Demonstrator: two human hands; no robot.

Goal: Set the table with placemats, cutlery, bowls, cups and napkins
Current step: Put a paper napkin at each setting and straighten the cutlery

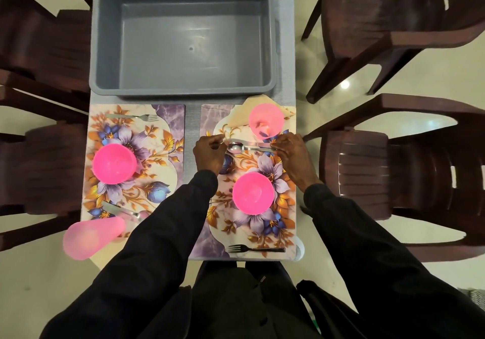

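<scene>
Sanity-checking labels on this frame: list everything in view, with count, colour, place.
tub: 1, grey, table's far end
table: 1, grey, under everything
placemat: 3, floral; two side by side, one corner beyond tub
bowl: 2, pink, one per near placemat
cup: 2, pink; right placemat's far end, left placemat's near corner
napkin: 1, beige, under right cup
fork: 2, steel; left placemat far end, right placemat near end
knife: 2, steel; left placemat near end, right placemat by cup
spoon: 2, steel, beside each knife
chair: 4, brown, two each side
left hand: 1, pinches right knife's end
right hand: 1, holds right spoon's handle
</scene>
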